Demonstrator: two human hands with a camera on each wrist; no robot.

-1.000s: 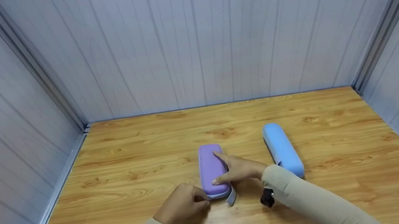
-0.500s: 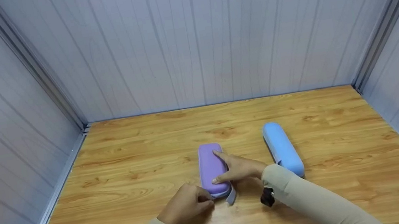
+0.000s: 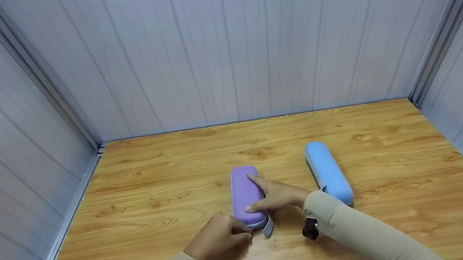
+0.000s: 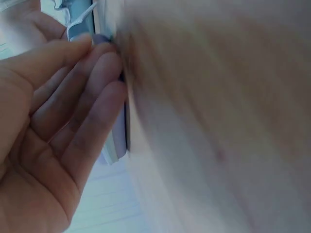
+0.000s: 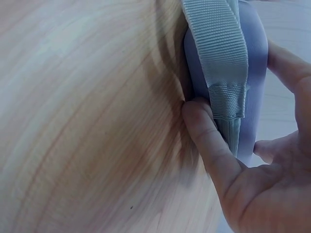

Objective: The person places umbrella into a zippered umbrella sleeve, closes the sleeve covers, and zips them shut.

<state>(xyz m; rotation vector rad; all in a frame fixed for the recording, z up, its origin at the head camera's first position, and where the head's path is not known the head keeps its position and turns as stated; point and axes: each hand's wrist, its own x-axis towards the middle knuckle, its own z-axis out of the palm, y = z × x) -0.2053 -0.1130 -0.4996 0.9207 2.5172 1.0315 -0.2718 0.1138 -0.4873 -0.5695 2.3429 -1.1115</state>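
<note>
A purple zip case point(image 3: 244, 196) lies lengthwise on the wooden table, its lid closed. My right hand point(image 3: 279, 196) grips it from the right, with fingers spread over the top and side. In the right wrist view, a grey woven strap point(image 5: 221, 58) hangs along the case's zipped side, and one finger reaches low beside it. My left hand point(image 3: 219, 236) is at the near end of the case. In the left wrist view, its thumb and forefinger point(image 4: 73, 51) pinch together at the zip edge, apparently on the zipper pull, which the fingertips mostly hide.
A light blue case point(image 3: 329, 174) lies slightly tilted to the right of the purple one, beside the right forearm. Pale panelled walls point(image 3: 217, 47) enclose the wooden table point(image 3: 150, 181) at the back and both sides.
My left hand has slid a little to the right along the near end of the purple case. The right hand and both cases have stayed practically in place.
</note>
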